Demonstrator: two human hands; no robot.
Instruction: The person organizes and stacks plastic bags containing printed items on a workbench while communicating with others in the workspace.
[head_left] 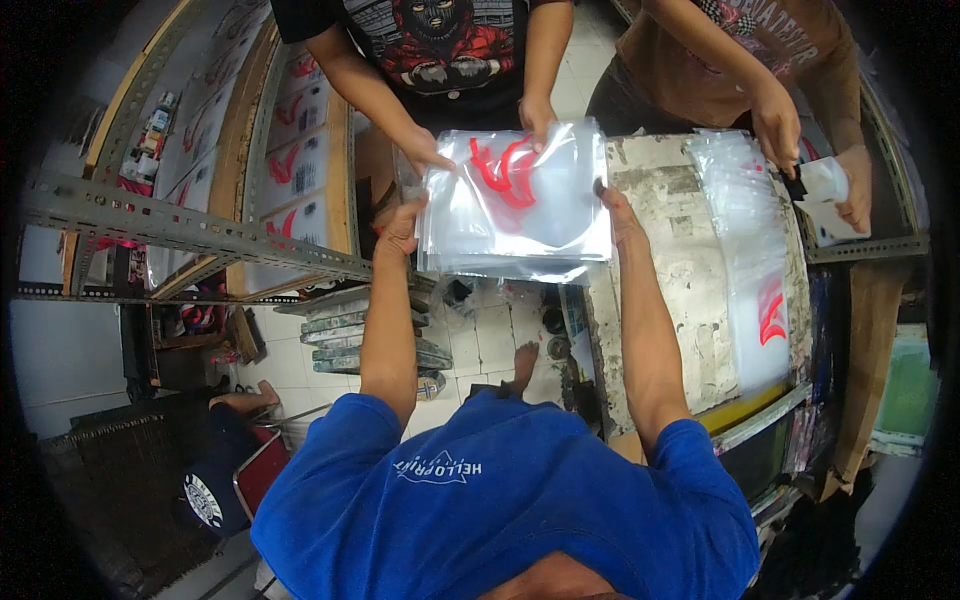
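A stack of clear plastic bags (545, 235) with a red printed design is held out level in front of me. My left hand (401, 226) grips its left edge, and my right hand (619, 212) grips the right edge with the thumb on top. Across from me, a person in a black printed shirt also has both hands on the stack, one at its far left corner and the other (538, 118) on the far edge beside the red print. My fingers under the stack are hidden.
At right, a worn table (655, 250) carries a row of overlapping clear bags (745, 250). A second person handles a white piece (825, 185) there. Metal racks (200, 225) with printed sheets stand at left, near stacked boards (365, 330). Someone sits at lower left.
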